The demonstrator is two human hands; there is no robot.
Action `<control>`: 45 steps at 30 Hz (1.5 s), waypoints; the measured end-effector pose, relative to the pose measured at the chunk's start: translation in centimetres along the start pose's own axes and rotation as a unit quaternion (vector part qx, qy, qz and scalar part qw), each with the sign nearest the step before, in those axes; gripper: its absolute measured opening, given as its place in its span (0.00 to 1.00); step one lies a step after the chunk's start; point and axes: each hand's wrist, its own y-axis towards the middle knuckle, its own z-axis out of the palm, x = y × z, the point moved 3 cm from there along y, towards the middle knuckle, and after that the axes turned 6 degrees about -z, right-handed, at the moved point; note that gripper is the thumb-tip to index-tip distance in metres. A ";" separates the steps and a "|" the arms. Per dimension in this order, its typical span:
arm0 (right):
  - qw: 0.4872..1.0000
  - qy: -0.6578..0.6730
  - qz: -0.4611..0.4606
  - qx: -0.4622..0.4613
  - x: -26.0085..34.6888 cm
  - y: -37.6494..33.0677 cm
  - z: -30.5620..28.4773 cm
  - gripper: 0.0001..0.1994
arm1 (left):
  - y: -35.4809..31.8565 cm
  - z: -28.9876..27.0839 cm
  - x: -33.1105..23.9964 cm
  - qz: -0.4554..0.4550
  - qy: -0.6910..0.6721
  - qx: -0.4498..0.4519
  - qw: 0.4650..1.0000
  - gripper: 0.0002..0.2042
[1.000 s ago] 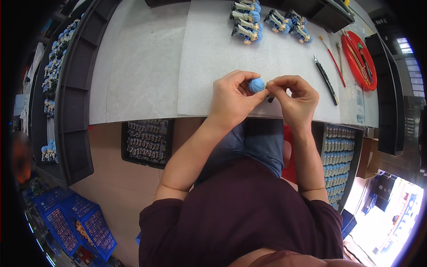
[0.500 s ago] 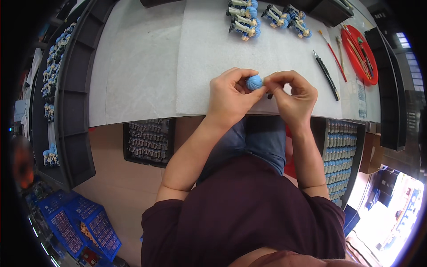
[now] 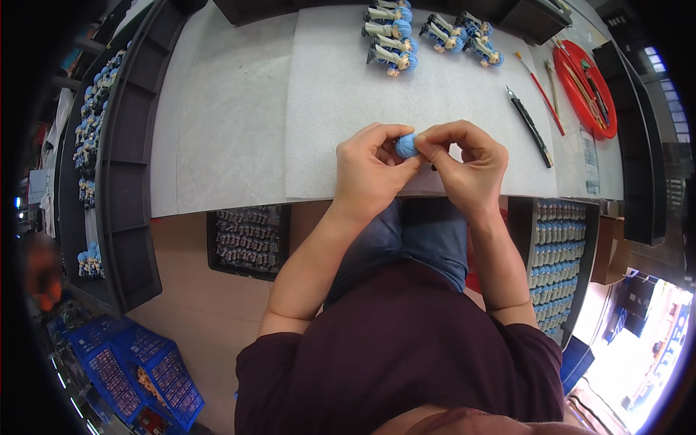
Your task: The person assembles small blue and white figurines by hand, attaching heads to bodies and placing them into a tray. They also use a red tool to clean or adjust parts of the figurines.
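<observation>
Over the near edge of the table, a small figurine with a ribbed light-blue head (image 3: 406,147) is held between my two hands. My left hand (image 3: 368,165) grips it from the left, with thumb and fingers around the head. From the right, my right hand (image 3: 470,165) closes thumb and forefinger in a pinch against the head's right side. A small dark bit shows just below those fingertips. The rest of the figurine is hidden by my fingers.
Blue-haired figurines lie in a group (image 3: 391,40) and a second cluster (image 3: 467,40) at the far side. To the right are a black pen-like knife (image 3: 531,127), a red-handled brush (image 3: 540,94) and a red tray (image 3: 610,119) of tools. Racks of figurines (image 3: 557,261) stand below the table.
Both hands have shifted slightly left and nearer with the figurine. My right fingertips now cover more of the head's right side. The whole view has moved a little.
</observation>
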 end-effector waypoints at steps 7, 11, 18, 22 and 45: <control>0.999 -0.019 -0.028 0.005 0.9 0.3 0.9 0.04 | 0.2 0.2 0.0 0.010 0.004 0.029 1.000 0.14; 0.999 -0.024 0.034 -0.015 -0.6 -0.3 -0.8 0.04 | 0.1 0.1 -0.5 -0.003 0.019 0.028 0.999 0.14; 0.999 -0.033 -0.015 -0.018 0.0 -0.4 -0.1 0.04 | 0.0 0.0 -0.3 -0.006 0.021 0.011 1.000 0.13; 1.000 -0.004 0.009 -0.027 0.0 -0.1 -0.6 0.04 | 0.0 0.3 -0.6 -0.007 -0.024 0.007 1.000 0.13; 0.992 -0.087 0.084 -0.038 -2.3 0.9 -4.5 0.04 | 0.1 0.3 -0.7 -0.007 0.013 0.022 1.000 0.16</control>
